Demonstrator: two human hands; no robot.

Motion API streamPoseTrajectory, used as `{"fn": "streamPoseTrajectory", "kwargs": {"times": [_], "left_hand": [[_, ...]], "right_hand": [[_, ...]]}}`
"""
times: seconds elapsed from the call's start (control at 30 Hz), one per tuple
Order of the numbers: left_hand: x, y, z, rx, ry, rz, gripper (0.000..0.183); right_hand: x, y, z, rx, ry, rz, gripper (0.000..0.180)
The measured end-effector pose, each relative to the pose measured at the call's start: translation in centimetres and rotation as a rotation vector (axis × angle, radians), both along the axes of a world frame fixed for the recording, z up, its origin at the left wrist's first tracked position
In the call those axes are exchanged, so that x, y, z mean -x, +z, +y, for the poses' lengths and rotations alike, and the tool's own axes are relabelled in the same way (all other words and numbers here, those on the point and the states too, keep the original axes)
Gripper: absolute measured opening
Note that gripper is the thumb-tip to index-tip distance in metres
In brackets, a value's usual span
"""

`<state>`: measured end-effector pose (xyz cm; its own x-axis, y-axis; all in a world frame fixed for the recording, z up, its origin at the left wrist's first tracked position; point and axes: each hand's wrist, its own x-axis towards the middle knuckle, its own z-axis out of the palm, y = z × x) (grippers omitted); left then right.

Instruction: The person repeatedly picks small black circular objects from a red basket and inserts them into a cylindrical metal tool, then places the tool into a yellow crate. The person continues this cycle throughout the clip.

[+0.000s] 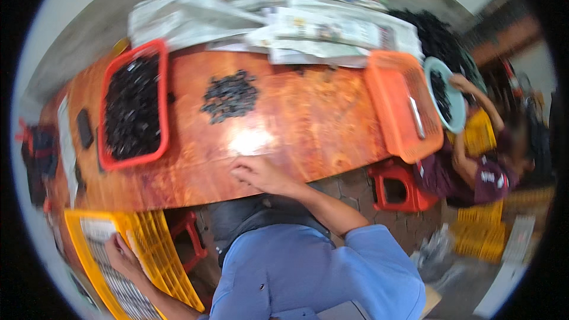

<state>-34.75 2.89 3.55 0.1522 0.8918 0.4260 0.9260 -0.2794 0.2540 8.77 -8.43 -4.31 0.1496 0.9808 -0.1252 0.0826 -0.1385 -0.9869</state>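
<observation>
My left hand point(123, 254) is down at the yellow plastic crate point(153, 253), over rows of thin grey-and-white striped pieces point(113, 271) stacked inside it. Whether its fingers grip a piece is not clear. My right hand point(261, 176) rests near the table's front edge, fingers curled, with no object visible in it. Beyond it, a loose pile of small black pieces point(231, 97) lies on the glossy reddish-brown wooden table point(306, 120). To the left of the pile, a red plastic basket point(164, 98) is filled with similar black pieces point(133, 106).
Newspapers point(324, 26) cover the table's back. An orange basket point(386, 98) holds a shiny metal bar point(416, 118). At right, a co-worker point(480, 173) holds a light-blue basin point(455, 98) of black pieces. Red stools point(398, 189) stand below; a dark phone-like object point(84, 128) lies left.
</observation>
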Motion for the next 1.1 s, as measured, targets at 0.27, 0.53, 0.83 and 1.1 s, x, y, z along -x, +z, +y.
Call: {"fn": "streamPoseTrajectory", "kwargs": {"times": [0.27,0.53,0.83,1.1], "left_hand": [[-18.2,-5.9,0.0,0.128,-0.697,-0.182,0.010],[-26.1,-7.6,-1.2,0.378,-0.780,-0.511,0.008],[-25.7,-7.6,-1.0,0.410,-0.782,-0.489,0.011],[-25.7,-7.6,-1.0,0.392,-0.793,-0.515,0.011]], "right_hand": [[-7.9,6.9,-7.2,-0.273,-0.492,-0.431,0.014],[-28.6,8.6,-22.3,0.584,-0.895,-1.256,0.039],[-32.7,5.1,-27.5,0.833,-0.940,-1.386,0.031],[-31.6,7.0,-25.5,1.071,-0.772,-1.228,0.042]]}}
